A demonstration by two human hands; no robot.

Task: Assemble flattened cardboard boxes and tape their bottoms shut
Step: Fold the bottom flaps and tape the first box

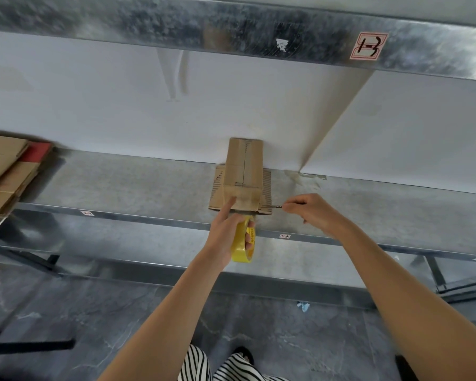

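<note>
Head, left hand (223, 230) gripping tape (239, 252), right hand (311, 213) pinching tool (276, 207) beside box (243, 166)

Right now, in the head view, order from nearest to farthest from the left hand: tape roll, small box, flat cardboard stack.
1. tape roll: in the left hand.
2. small box: just ahead of it.
3. flat cardboard stack: far left.

Metal shelf (121, 182) — label (368, 46) above, blue scrap (303, 306) on floor.
</note>
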